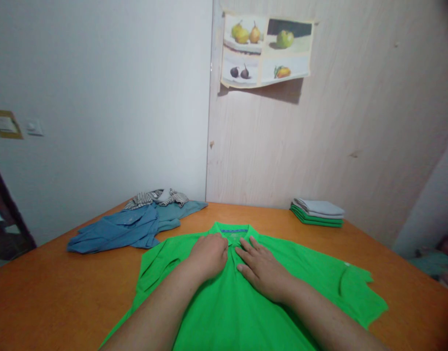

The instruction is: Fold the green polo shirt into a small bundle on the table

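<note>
A bright green polo shirt (304,273) lies spread flat on the orange wooden table (63,292), collar away from me. My left hand (209,254) rests just below the collar with its fingers curled under, pressed on the fabric near the placket. My right hand (262,268) lies flat beside it, fingers stretched toward the collar. Both hands touch the shirt's chest and nearly touch each other.
A loose heap of blue shirts (128,226) with a grey striped garment (156,197) on top lies at the back left. A stack of folded green and grey shirts (318,212) sits at the back right by the wall. A fruit poster (265,48) hangs above.
</note>
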Demonstrator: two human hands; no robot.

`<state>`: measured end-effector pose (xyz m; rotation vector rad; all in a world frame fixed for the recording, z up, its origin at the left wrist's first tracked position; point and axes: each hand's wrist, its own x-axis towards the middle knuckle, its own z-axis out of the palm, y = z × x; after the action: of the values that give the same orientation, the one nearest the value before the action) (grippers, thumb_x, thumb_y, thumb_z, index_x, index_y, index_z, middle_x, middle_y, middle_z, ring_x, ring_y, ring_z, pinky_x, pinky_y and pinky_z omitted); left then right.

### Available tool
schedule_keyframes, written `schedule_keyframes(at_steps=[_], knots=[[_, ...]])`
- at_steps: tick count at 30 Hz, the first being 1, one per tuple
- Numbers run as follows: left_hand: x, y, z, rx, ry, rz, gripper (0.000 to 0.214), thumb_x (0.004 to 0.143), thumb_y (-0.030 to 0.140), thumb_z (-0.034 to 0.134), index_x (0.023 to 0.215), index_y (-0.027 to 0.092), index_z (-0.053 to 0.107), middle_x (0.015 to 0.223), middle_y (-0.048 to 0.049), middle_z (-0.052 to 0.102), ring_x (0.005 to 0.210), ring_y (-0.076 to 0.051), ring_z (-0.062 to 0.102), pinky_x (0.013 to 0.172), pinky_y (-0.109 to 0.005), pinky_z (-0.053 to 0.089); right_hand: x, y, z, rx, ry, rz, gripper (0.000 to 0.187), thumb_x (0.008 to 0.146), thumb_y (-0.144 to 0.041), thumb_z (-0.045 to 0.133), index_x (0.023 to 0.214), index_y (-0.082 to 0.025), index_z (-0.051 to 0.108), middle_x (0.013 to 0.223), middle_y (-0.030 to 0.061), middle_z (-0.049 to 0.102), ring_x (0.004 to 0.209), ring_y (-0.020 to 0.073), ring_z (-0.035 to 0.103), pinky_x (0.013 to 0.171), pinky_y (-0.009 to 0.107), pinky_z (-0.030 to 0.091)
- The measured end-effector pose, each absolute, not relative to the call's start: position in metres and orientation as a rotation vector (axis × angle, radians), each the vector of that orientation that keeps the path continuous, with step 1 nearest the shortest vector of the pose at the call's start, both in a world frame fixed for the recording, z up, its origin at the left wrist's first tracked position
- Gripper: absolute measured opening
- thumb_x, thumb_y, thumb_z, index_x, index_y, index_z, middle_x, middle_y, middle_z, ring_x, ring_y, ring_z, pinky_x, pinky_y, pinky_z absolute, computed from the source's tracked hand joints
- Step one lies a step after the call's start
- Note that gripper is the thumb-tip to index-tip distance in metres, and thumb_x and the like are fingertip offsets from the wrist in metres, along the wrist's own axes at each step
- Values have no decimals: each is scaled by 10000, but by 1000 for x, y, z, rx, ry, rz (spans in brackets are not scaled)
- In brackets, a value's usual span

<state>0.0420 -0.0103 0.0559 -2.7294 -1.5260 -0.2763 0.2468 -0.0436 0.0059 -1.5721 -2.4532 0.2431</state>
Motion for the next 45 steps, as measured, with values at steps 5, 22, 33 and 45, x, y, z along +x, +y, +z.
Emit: schedule_keyframes(at_steps=[5, 22, 33, 45], knots=[[35, 0, 50, -2639, -1620, -415, 184, 833, 167, 493, 888, 225, 659, 983, -84, 686, 938, -248, 626, 779, -336, 466, 241, -45, 11, -1464, -2492, 181, 543, 1013, -498, 369, 1511, -289, 429, 1621, 20, 297, 1526, 303, 107, 1211, 583, 125], [35, 9, 25, -2672, -1579, -387, 206, 884, 320, 537, 1007, 225, 673, 1080, -100, 656, 1035, -293, 605, 860, -407, 477, 242, -43, 5, -1412, -2494, 392, 529, 1028, -437, 326, 1526, -275, 395, 1587, 45, 367, 1479, 241, 299, 1216, 547, 185], [37, 10, 20, -2694, -1553, -333, 288, 920, 346, 498, 1101, 219, 683, 1157, -107, 650, 1091, -295, 591, 900, -427, 490, 244, -40, 1, -1404, -2490, 419, 540, 1028, -476, 311, 1520, -276, 407, 1600, 37, 344, 1489, 250, 275, 1226, 543, 151], [36, 16, 24, -2664, -1551, -612, 262, 922, 217, 447, 980, 209, 703, 1026, -80, 692, 987, -234, 629, 855, -338, 483, 245, -38, -3, -1409, -2495, 415, 545, 1029, -481, 307, 1525, -275, 398, 1605, 30, 336, 1493, 242, 264, 1230, 533, 139]])
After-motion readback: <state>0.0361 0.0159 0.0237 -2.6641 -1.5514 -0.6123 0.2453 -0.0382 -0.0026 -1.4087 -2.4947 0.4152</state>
